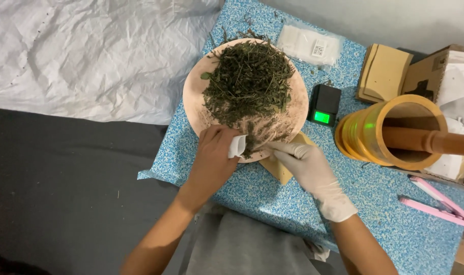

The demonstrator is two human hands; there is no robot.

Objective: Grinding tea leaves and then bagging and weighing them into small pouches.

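1. The left hand (214, 153), bare, sits at the near rim of the round plate (194, 102) in mid-frame, its fingers curled shut on a small white pouch (237, 145).
2. The right hand (306, 163) wears a white glove; its fingertips press together at the plate's lower edge, touching the dried herbs (248, 81) just beside the pouch (whether it has pinched any up, I cannot tell).
3. The herbs lie heaped in a dark green pile over the middle of the plate, which rests on a blue speckled surface (374, 203).
4. Right of the plate stands a small black scale (324, 104) with a lit green display.
5. Further right is a wooden mortar (395, 133) with a pestle (430, 141) leaning in it.
6. A pink sealer tool (440, 206) lies at lower right.
7. Brown paper envelopes (384, 74) are stacked at upper right, and a clear packet (309, 45) lies above the plate.
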